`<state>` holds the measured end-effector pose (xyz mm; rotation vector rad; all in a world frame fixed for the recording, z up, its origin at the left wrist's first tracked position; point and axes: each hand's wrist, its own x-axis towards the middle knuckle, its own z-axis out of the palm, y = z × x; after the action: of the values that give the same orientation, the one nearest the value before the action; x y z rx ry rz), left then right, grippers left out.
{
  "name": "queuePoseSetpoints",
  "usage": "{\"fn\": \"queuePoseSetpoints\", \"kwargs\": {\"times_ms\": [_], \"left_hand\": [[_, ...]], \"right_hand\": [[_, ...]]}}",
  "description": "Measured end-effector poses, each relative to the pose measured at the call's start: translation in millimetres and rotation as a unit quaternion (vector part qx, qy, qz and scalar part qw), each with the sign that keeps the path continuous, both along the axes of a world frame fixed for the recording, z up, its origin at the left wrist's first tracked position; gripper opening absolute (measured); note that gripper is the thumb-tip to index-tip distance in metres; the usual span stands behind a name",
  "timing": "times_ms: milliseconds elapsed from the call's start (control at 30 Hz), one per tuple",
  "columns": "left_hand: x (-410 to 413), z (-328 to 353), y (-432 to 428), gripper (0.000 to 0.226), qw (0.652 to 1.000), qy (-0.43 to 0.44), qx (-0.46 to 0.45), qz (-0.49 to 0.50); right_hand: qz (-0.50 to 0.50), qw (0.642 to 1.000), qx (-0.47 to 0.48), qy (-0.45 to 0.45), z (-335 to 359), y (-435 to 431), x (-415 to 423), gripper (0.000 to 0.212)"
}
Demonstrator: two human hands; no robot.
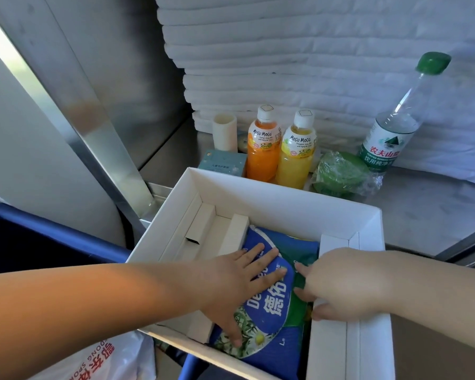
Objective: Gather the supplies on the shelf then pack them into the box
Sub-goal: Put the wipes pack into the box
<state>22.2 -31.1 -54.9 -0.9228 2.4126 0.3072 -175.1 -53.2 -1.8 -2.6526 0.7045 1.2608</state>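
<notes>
Head view: the blue packet [269,305] lies in the middle channel of the white box [285,193], over a green packet [302,311]. The left hand [236,281] lies flat on the blue packet with fingers spread and straight. The right hand [340,283] reaches in with fingers extended, their tips touching the green packet. Cardboard inserts [233,231] flank both packets closely. Beyond the box's far wall, on the shelf [428,209], stand an orange juice bottle [262,157] and a yellow juice bottle [296,163], touching; left of them are a teal carton [222,163] and a cream cylinder [225,131]. To the right are a green plastic-wrapped bundle [340,174] and a tilted water bottle [390,138] leaning against stacked white pads [313,64]. A plastic bag [102,360] sits lower left.
</notes>
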Motion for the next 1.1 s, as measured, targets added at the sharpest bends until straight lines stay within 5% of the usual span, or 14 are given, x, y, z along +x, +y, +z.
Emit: {"fn": "queuePoseSetpoints", "kwargs": {"times_ms": [200, 567, 733, 900, 1100], "left_hand": [[-2, 8, -20, 0.125, 0.999, 0.009, -0.040, 0.022], [-6, 2, -29, 0.124, 0.999, -0.025, -0.021, 0.037], [5, 19, -27, 0.113, 0.996, 0.013, -0.075, 0.037], [37, 58, -25, 0.086, 0.960, 0.120, -0.250, 0.036], [57, 61, -31, 0.076, 0.937, 0.102, -0.296, 0.154]], "right_hand": [[-0.081, 0.995, -0.018, -0.057, 8, -12, -6, 0.067], [-0.071, 0.997, -0.008, -0.007, 1, -19, 3, 0.073], [-0.041, 0.977, -0.072, -0.195, 12, -19, -8, 0.048], [-0.015, 0.877, -0.174, -0.448, 30, -24, -25, 0.035], [-0.128, 0.873, -0.146, -0.448, 23, -43, -31, 0.063]]}}
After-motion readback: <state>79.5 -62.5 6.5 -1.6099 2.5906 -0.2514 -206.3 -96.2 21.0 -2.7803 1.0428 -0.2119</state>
